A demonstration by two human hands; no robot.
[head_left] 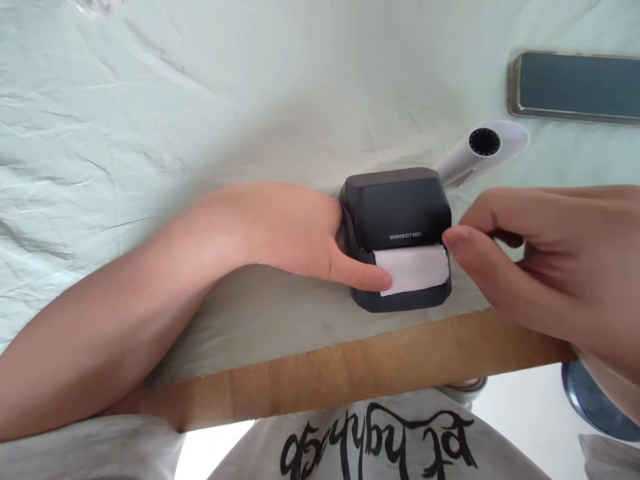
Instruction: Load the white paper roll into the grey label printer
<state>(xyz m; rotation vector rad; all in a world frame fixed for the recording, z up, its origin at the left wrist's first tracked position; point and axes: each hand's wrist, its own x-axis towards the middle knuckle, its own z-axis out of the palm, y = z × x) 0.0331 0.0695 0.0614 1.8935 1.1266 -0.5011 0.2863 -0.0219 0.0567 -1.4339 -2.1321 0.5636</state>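
A small black label printer [400, 207] marked NIIMBOT stands on the cloth-covered table. A strip of white label paper [417, 270] comes out of its front slot and lies over the lower front. My left hand [285, 230] grips the printer's left side; its thumb presses on the paper's left end, and the other fingers are hidden behind the printer. At the printer's right edge, close to the slot, is my right hand [540, 260], thumb and forefinger pinched together. Whether a bit of paper is between those fingertips cannot be made out.
Behind the printer lies a white tube-shaped device [510, 140] with a round black grille. A phone in a clear case [580, 87] rests at the back right. Along the front runs the table's bare wooden edge [300, 380]. A clear plastic item [97, 5] shows at the top left.
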